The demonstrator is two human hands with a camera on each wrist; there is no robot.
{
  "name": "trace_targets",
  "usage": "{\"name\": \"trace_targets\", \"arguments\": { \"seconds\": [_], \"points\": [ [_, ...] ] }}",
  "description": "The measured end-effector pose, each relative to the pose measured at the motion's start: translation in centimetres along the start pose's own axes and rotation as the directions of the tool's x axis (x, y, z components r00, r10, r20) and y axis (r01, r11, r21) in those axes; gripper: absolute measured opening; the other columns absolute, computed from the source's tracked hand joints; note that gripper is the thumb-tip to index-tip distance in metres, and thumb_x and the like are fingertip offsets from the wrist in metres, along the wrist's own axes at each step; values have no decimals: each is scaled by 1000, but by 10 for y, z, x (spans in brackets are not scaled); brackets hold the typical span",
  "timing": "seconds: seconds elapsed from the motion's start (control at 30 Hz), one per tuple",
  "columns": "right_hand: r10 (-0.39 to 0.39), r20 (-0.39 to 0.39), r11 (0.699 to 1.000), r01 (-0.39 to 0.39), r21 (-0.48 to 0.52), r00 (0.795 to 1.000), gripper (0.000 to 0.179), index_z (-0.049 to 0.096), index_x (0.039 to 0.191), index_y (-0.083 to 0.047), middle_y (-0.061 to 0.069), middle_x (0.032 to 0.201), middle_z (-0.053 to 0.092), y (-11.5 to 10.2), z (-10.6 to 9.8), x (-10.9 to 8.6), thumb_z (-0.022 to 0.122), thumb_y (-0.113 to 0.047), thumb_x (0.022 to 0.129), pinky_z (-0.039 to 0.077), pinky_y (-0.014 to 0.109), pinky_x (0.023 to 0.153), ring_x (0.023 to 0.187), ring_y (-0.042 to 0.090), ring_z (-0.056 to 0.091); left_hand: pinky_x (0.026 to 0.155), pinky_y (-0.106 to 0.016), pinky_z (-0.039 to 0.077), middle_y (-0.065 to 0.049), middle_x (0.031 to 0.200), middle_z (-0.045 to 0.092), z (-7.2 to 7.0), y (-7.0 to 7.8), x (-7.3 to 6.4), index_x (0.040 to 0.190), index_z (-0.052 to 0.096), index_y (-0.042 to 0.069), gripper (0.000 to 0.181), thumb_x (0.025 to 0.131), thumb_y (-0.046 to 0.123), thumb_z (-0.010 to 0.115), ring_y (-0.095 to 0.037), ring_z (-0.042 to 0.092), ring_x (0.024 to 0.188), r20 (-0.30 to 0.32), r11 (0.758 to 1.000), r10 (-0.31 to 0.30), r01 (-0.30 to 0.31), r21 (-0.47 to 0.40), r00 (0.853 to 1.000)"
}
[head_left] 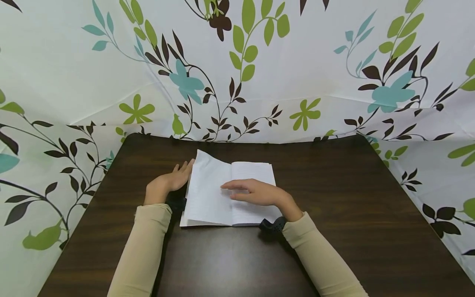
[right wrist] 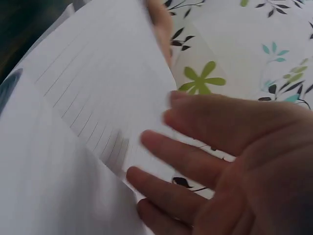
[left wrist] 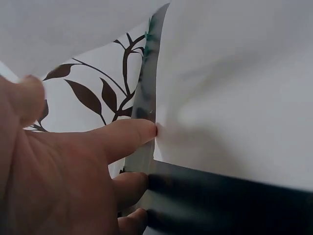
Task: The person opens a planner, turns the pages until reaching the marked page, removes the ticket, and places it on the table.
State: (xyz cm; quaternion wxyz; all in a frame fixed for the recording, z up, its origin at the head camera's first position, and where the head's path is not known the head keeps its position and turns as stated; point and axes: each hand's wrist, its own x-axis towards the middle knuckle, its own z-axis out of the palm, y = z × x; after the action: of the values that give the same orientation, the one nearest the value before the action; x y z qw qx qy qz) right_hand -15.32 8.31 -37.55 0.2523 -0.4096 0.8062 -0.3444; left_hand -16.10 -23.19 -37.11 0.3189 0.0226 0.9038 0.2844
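An open notebook [head_left: 211, 206] with lined white pages lies on the table, its left page [head_left: 209, 177] lifted and bowed at the upper corner. My left hand [head_left: 168, 182] is beside the notebook's left side, fingers extended. In the left wrist view, a fingertip [left wrist: 149, 129] meets the edge of a white sheet [left wrist: 234, 98]. Over the middle of the notebook is my right hand [head_left: 261, 193], its fingers loosely extended and pointing left. The right wrist view shows those fingers spread beside the lined paper [right wrist: 98, 93], nothing gripped between them.
The notebook rests on a dark brown wooden table [head_left: 334, 206]. Behind and along the sides hangs a white cloth [head_left: 315, 53] with a leaf and flower print. Each wrist wears a dark band, like the one [head_left: 272, 226] at the right sleeve.
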Motion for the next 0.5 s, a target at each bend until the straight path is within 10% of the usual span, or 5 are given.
{"name": "trace_targets", "arguments": {
  "seconds": [0.23, 0.5],
  "points": [
    [35, 37, 997, -33, -70, 999, 44, 57, 150, -17, -2, 154, 58, 5, 3, 1, 55, -32, 109, 41, 44, 122, 148, 17, 50, 120, -80, -5, -16, 174, -19, -1, 0, -1, 167, -10, 15, 91, 100, 75, -4, -44, -23, 159, -12, 1000, -9, 9, -15, 1000],
    [57, -143, 998, -53, 32, 988, 38, 63, 143, -10, 5, 144, 66, 30, -10, -3, 59, -25, 107, 49, 46, 115, 135, 22, 61, 120, -80, 13, -32, 171, -10, 2, -1, 1, 165, 11, -4, 86, 107, 44, 53, -54, -10, 158, -20, 982, 30, -26, 188, 999]
  ]
}}
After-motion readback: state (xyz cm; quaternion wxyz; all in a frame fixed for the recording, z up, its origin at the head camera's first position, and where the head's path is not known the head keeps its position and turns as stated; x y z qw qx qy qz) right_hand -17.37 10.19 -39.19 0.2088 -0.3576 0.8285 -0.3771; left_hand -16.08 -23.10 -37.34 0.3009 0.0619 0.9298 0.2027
